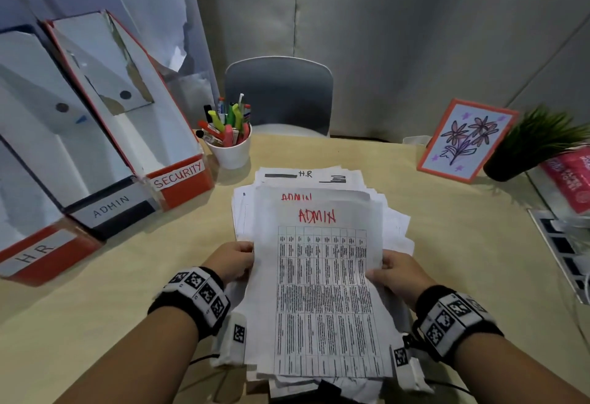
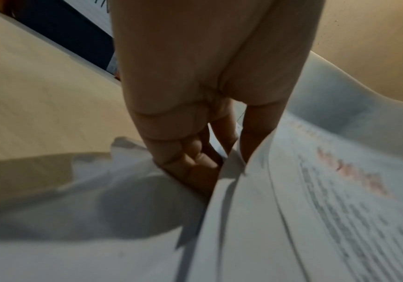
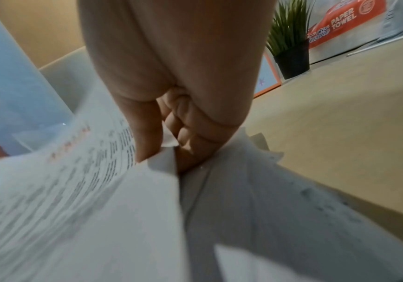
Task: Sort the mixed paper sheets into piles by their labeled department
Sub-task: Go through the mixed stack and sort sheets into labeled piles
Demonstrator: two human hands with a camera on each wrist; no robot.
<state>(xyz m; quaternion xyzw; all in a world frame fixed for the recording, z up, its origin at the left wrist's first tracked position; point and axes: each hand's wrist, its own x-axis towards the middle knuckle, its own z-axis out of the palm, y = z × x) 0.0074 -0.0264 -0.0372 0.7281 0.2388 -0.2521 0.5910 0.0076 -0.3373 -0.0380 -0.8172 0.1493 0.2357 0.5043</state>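
Held sheets: We see a thin batch of printed sheets (image 1: 322, 292), the top one headed ADMIN in red above a table of text, lifted over the paper stack, a second ADMIN heading peeking out just behind it.
Left hand: Our left hand (image 1: 233, 260) is clamped on the batch's left edge; the left wrist view shows the thumb (image 2: 256, 137) on top of the paper and the fingers (image 2: 195, 162) curled beneath.
Right hand: Our right hand (image 1: 396, 271) pinches the right edge the same way, thumb (image 3: 147, 139) on the printed face, fingers tucked under.
Paper stack: The mixed paper stack (image 1: 392, 228) lies loosely fanned on the beige desk (image 1: 447, 244), directly under the held sheets; a sheet marked H.R (image 1: 303, 175) shows at its far end.
File boxes: Left of the stack stand three boxes in a row, the SECURITY box (image 1: 182, 176) nearest it, then the ADMIN box (image 1: 111, 208), then the H.R box (image 1: 38, 253).
Pen cup: A white cup of markers (image 1: 230, 141) stands just beyond the stack's far left corner.
Right of the stack: A framed flower drawing (image 1: 466, 140), a potted plant (image 1: 526, 148) and a paper towel pack (image 1: 571, 176) sit well apart from it.
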